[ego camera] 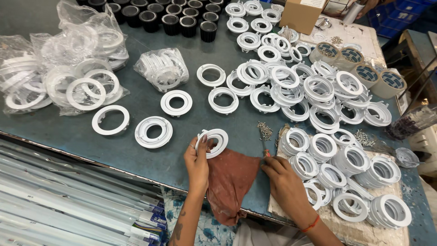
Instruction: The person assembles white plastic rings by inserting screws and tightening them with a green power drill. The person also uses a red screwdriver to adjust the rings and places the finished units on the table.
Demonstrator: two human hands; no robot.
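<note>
1. Head view: left hand, fingers clenched on a white plastic ring, holds it tilted up above the brown cloth at the near edge of the bench.
2. Right hand pinches a small screwdriver, tip pointing at the screw pile just beyond; fingers closed around the handle.
3. Progress, as judged: stacked rings on the right look finished; loose rings spread mid-bench and bagged rings on the left look untouched. Much left.
4. Black cylindrical housings at the far edge, tape rolls far right, long white tubes below the bench.
</note>
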